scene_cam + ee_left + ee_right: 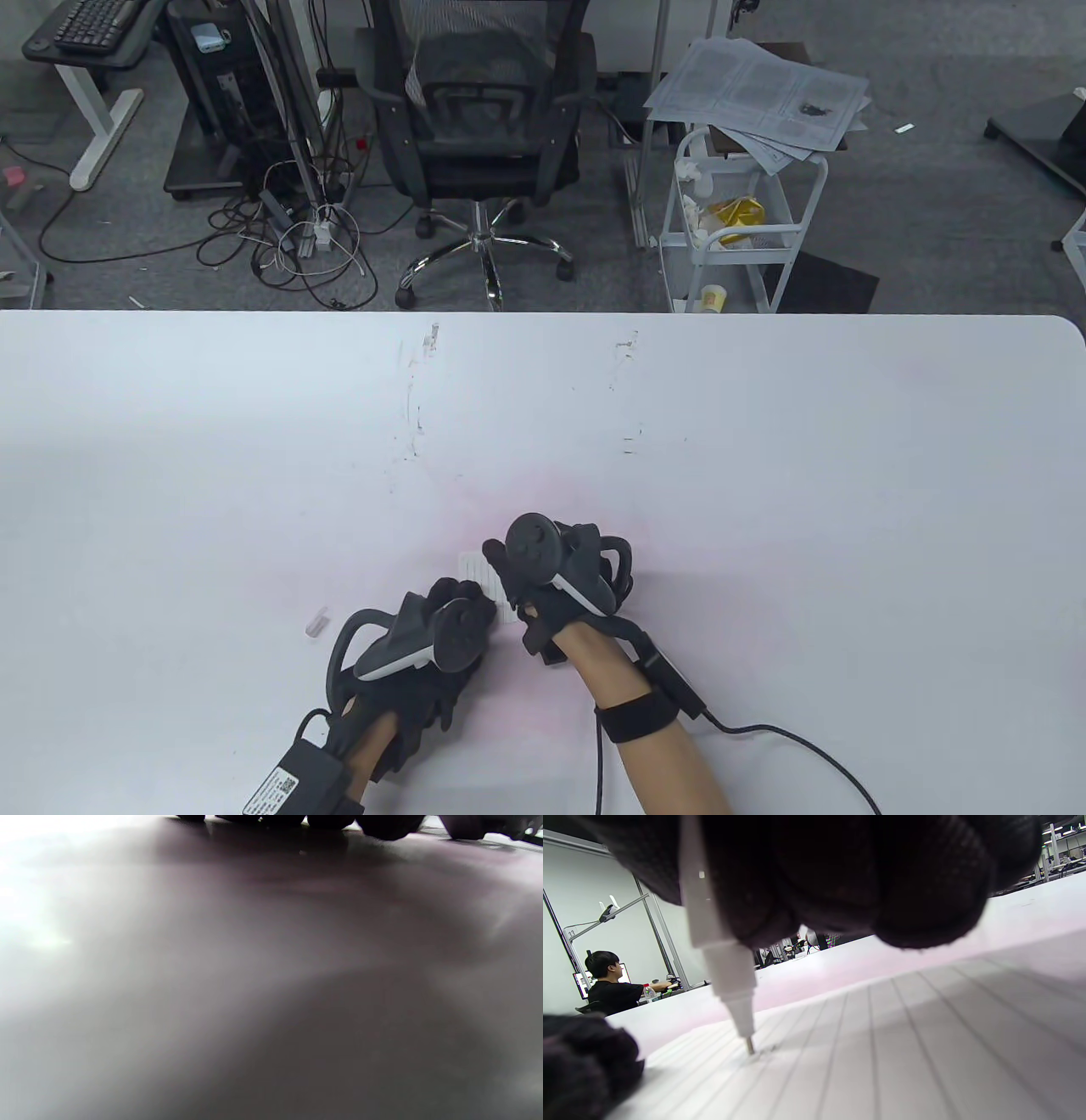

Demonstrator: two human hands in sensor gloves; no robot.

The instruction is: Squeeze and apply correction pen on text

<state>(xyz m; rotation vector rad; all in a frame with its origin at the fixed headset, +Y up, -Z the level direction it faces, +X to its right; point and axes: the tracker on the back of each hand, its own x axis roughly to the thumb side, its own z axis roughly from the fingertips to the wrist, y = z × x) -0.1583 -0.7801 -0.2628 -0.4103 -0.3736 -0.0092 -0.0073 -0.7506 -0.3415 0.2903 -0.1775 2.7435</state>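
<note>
A small lined paper [480, 574] lies on the white table [764, 475] near the front, mostly hidden by both hands. My right hand [543, 586] grips a white correction pen [723, 959]; its metal tip touches the lined paper [903, 1035] at a small dark mark. My left hand [441, 632] rests on the table at the paper's left edge; in the right wrist view its gloved fingers [583, 1060] press the sheet. In the left wrist view only blurred tabletop and dark fingertips [382, 825] show.
A small clear pen cap [316, 621] lies on the table left of my left hand. Beyond the far table edge stand an office chair [479, 127] and a white cart [738, 221] topped with papers.
</note>
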